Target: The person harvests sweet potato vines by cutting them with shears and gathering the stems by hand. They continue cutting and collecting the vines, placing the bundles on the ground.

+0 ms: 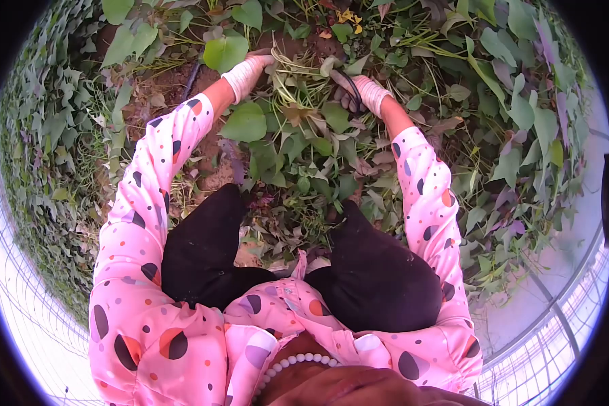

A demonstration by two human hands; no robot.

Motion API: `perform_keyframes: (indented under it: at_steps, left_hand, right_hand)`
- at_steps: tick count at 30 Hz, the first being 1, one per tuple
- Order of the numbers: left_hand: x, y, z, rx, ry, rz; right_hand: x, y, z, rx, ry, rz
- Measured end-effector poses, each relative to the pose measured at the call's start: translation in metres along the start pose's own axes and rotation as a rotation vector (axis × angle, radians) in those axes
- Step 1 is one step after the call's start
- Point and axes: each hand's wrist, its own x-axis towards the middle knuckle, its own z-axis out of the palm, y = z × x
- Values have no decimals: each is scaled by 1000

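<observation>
Vines [298, 81] | I saw left hand [249, 70] clamped on them, right hand [362, 93] curled shut just beside | light, limp, stringy; I judged best grip low, at their base.

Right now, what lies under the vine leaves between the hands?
Pale green stems bunched beside the left hand, and patches of brown soil. The fingertips of the right hand and the stems' bases are covered by leaves.

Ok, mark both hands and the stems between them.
Left hand [250, 69], head view, on the back of the white glove.
Right hand [367, 93], head view, on the gloved knuckles.
Stems [296, 73], head view, middle of the pale bunch.
</observation>
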Motion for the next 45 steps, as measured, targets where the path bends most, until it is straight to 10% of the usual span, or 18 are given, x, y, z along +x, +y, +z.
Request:
perform_keyframes:
  at_steps: [13,19,27,32,34,36,41,43,45]
  left_hand:
    - [91,-50,42,958,122,-85]
    - [67,-31,74,737,283,-176]
    - [-8,-21,20,82,-4,-74]
    - [-118,48,-33,417,-129,320]
    - [-135,22,-108,1159,176,872]
    - [-170,30,-130,350,107,579]
    - [-233,100,-200,-388,-372,779]
    - [-250,106,-212,-287,-331,824]
    - [-242,112,-163,-325,848,749]
  right_hand:
    - [24,-32,-9,-128,-27,-21]
    - [54,-6,-4,-470,60,-289]
    - [-21,32,-18,309,130,-55]
    - [-34,85,-45,669,205,-100]
    - [-36,98,-48,670,241,-116]
    - [-35,105,-48,679,222,-124]
    - [-66,97,-39,651,288,-233]
    - [-97,85,-35,670,316,-308]
    - [-126,73,-34,775,396,-144]
